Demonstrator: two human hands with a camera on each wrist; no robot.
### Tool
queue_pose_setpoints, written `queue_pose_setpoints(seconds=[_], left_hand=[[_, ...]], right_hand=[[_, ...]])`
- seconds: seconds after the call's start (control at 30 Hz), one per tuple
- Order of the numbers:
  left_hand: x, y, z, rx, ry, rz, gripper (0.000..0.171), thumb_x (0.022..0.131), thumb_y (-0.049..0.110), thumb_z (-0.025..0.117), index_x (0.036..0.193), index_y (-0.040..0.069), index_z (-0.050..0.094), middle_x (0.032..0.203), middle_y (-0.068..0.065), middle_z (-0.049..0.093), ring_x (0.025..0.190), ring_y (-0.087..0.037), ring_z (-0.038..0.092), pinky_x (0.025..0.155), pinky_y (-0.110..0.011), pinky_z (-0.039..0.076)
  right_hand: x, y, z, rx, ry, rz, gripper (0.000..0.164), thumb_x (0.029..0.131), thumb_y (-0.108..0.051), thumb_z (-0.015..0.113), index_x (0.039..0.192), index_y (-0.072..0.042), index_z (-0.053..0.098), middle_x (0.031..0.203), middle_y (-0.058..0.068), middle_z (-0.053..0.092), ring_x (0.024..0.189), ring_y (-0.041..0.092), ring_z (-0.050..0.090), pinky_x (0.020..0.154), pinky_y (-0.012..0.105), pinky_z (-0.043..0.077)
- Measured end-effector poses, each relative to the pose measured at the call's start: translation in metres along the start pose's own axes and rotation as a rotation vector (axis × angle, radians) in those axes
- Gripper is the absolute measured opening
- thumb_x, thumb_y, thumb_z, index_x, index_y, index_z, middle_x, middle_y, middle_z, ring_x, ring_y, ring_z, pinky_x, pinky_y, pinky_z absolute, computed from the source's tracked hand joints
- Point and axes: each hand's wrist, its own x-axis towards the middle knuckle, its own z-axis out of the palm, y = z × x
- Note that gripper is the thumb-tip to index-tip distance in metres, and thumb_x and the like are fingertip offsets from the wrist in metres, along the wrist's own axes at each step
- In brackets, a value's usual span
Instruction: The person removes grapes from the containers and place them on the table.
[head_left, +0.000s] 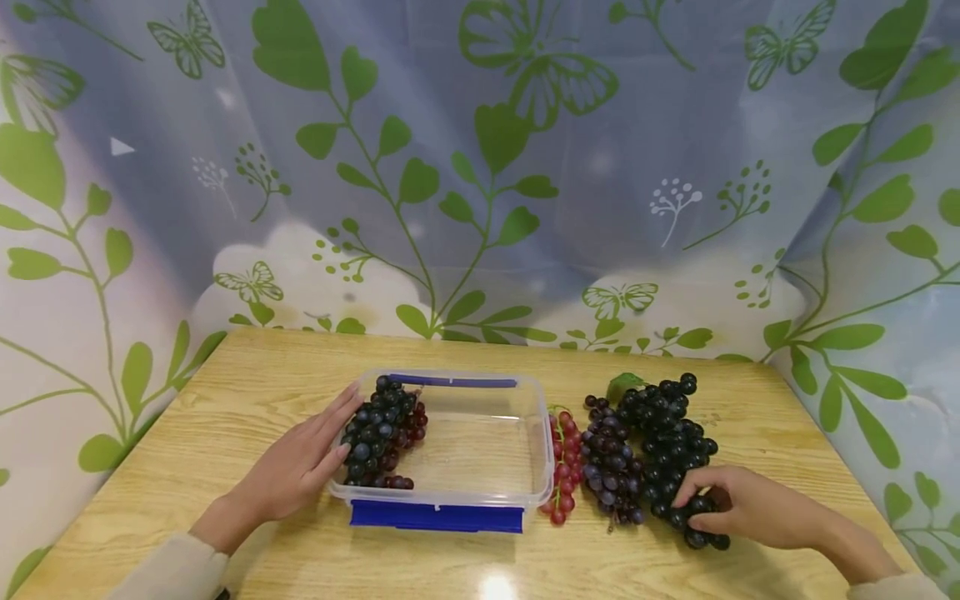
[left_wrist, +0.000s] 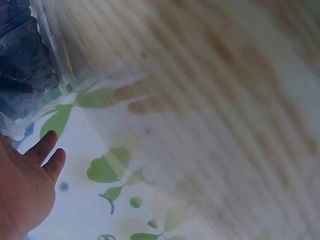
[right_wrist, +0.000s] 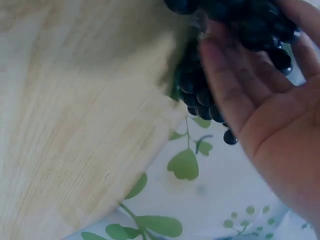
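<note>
A clear plastic container (head_left: 480,497) with blue latches stands in the middle of the table. Dark grapes (head_left: 378,429) and some reddish ones (head_left: 408,429) lie in its left end. My left hand (head_left: 303,462) rests against the container's left side, fingers fairly straight; the left wrist view catches only part of that hand (left_wrist: 30,185). At the right, my right hand (head_left: 746,504) grips the lower end of a bunch of black grapes (head_left: 671,442) lying on the table. In the right wrist view, the fingers curl round black grapes (right_wrist: 260,22).
Between the container and the black bunch lie a red grape bunch (head_left: 566,467) and a purple grape bunch (head_left: 609,467). A green leaf (head_left: 624,385) shows behind them. The wooden table (head_left: 285,375) meets a leaf-patterned curtain (head_left: 450,208) at the back and sides.
</note>
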Motion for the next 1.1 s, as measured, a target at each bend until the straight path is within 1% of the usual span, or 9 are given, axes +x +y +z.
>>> queue_pose_setpoints(seconds=[0.13, 0.27, 0.4, 0.57, 0.73, 0.87, 0.97, 1.03, 1.1], left_hand=[[-0.001, 0.000, 0.000, -0.001, 0.003, -0.001, 0.059, 0.094, 0.026, 0.041, 0.144, 0.014, 0.012, 0.148, -0.003, 0.007, 0.129, -0.021, 0.022, 0.098, -0.042, 0.028], [-0.001, -0.001, 0.001, 0.003, 0.005, -0.005, 0.059, 0.094, 0.026, 0.041, 0.144, 0.014, 0.012, 0.148, -0.002, 0.007, 0.129, -0.021, 0.021, 0.098, -0.042, 0.028], [0.000, -0.002, 0.001, 0.002, 0.005, -0.002, 0.059, 0.094, 0.026, 0.040, 0.144, 0.014, 0.012, 0.148, -0.002, 0.007, 0.130, -0.020, 0.020, 0.098, -0.041, 0.028], [0.000, -0.002, 0.001, 0.003, 0.006, 0.000, 0.059, 0.094, 0.026, 0.040, 0.144, 0.014, 0.011, 0.148, -0.002, 0.007, 0.129, -0.020, 0.021, 0.099, -0.041, 0.027], [0.000, -0.001, 0.001, 0.011, 0.003, 0.003, 0.059, 0.094, 0.026, 0.040, 0.144, 0.013, 0.012, 0.148, -0.002, 0.006, 0.129, -0.021, 0.023, 0.098, -0.040, 0.028], [0.000, 0.000, 0.000, 0.010, 0.006, 0.001, 0.058, 0.094, 0.026, 0.040, 0.144, 0.013, 0.012, 0.148, -0.002, 0.006, 0.128, -0.021, 0.023, 0.098, -0.040, 0.028], [-0.001, 0.001, -0.001, 0.005, 0.006, 0.000, 0.058, 0.094, 0.026, 0.040, 0.144, 0.013, 0.012, 0.148, -0.002, 0.007, 0.128, -0.022, 0.024, 0.098, -0.041, 0.028], [-0.001, 0.001, -0.001, 0.004, 0.006, 0.000, 0.058, 0.094, 0.026, 0.040, 0.144, 0.013, 0.013, 0.148, -0.002, 0.007, 0.128, -0.022, 0.023, 0.098, -0.041, 0.028], [-0.001, 0.002, -0.002, 0.004, 0.006, 0.000, 0.058, 0.094, 0.026, 0.040, 0.144, 0.013, 0.013, 0.148, -0.003, 0.007, 0.128, -0.021, 0.023, 0.098, -0.041, 0.028]], right_hand=[[0.005, -0.001, 0.006, -0.030, -0.037, 0.009, 0.016, 0.086, -0.027, 0.058, 0.099, -0.019, 0.059, 0.103, 0.001, 0.056, 0.083, 0.009, 0.054, 0.060, 0.027, 0.046], [0.006, -0.004, 0.006, -0.034, -0.051, 0.039, 0.017, 0.085, -0.028, 0.058, 0.099, -0.019, 0.059, 0.103, 0.002, 0.055, 0.079, 0.009, 0.055, 0.058, 0.028, 0.045], [0.006, -0.006, 0.005, -0.013, -0.072, 0.074, 0.018, 0.086, -0.028, 0.058, 0.101, -0.018, 0.059, 0.106, 0.004, 0.054, 0.077, 0.010, 0.056, 0.058, 0.028, 0.045], [0.004, -0.009, 0.004, -0.025, -0.085, 0.076, 0.018, 0.087, -0.027, 0.055, 0.103, -0.019, 0.059, 0.108, 0.004, 0.053, 0.086, 0.009, 0.055, 0.061, 0.028, 0.046], [0.000, -0.010, 0.005, -0.043, -0.098, 0.118, 0.022, 0.090, -0.031, 0.051, 0.107, -0.021, 0.060, 0.110, 0.003, 0.053, 0.092, 0.009, 0.054, 0.065, 0.029, 0.046], [-0.002, -0.011, 0.006, -0.072, -0.078, 0.111, 0.024, 0.089, -0.032, 0.051, 0.109, -0.022, 0.060, 0.110, 0.002, 0.054, 0.092, 0.009, 0.054, 0.065, 0.028, 0.047], [-0.002, -0.013, 0.008, -0.128, -0.047, 0.078, 0.023, 0.086, -0.035, 0.055, 0.105, -0.023, 0.060, 0.104, -0.004, 0.058, 0.088, 0.006, 0.055, 0.064, 0.027, 0.047], [-0.002, -0.014, 0.010, -0.170, -0.031, 0.067, 0.023, 0.084, -0.038, 0.057, 0.102, -0.024, 0.059, 0.099, -0.009, 0.058, 0.084, 0.004, 0.056, 0.063, 0.026, 0.047], [-0.002, -0.016, 0.011, -0.196, -0.024, 0.064, 0.024, 0.083, -0.039, 0.057, 0.101, -0.024, 0.058, 0.097, -0.011, 0.058, 0.083, 0.004, 0.056, 0.064, 0.025, 0.047]])
